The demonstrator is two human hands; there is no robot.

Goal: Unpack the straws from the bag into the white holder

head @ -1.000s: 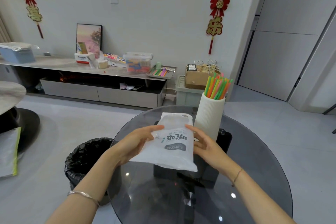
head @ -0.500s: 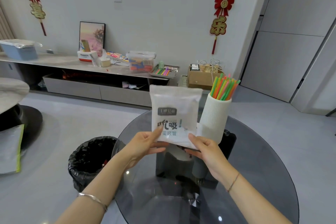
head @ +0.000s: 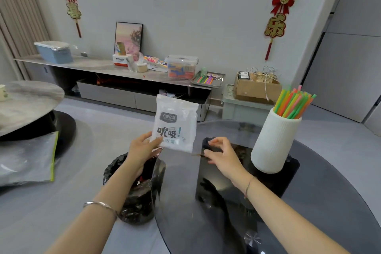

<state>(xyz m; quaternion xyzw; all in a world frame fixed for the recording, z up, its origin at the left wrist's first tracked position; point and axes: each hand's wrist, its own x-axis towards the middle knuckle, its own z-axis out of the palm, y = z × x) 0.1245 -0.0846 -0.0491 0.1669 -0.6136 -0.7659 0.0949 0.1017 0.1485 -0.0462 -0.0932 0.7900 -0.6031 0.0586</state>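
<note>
- Head view: the left hand (head: 142, 150) is pinching the bag (head: 175, 123) by its lower left corner, thumb over the printed face and fingers behind it.
- The right hand (head: 221, 155) is hovering just off the bag's 4 o'clock corner, fingers loosely curled and gripping nothing.
- The bag is hanging in the air at centre frame, above the near edge of the glass table (head: 309, 212) and the black-lined bin (head: 136, 187) at 7 o'clock.
- Progress, as a judgement: the straws (head: 292, 105) are standing bunched in the white holder (head: 274, 142) at 3 o'clock, and the bag is looking flat and empty, so only discarding it seems left.
- The bag's long axis is running upright, top edge toward 12 o'clock, print facing the camera; the straws are leaning toward 1 o'clock.
</note>
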